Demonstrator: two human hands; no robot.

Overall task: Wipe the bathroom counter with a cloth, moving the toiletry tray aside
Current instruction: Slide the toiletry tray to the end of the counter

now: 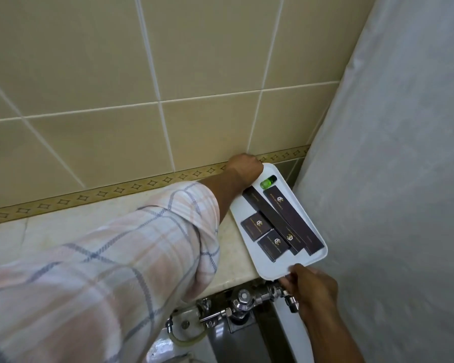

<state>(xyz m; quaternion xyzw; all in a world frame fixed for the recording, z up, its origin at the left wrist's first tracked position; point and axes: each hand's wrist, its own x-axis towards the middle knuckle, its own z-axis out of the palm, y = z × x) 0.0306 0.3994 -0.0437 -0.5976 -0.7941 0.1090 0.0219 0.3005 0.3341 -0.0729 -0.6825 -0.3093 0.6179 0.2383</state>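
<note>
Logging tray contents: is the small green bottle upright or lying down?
Lying down. The green bottle rests on its side at the white tray's far end, dark cap pointing right, beside the long dark boxes.

Pale marble counter (147, 226); white tray (278, 268) on right end.

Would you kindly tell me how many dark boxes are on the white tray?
4: two long boxes lie side by side along the tray, two small boxes left of them.
</note>
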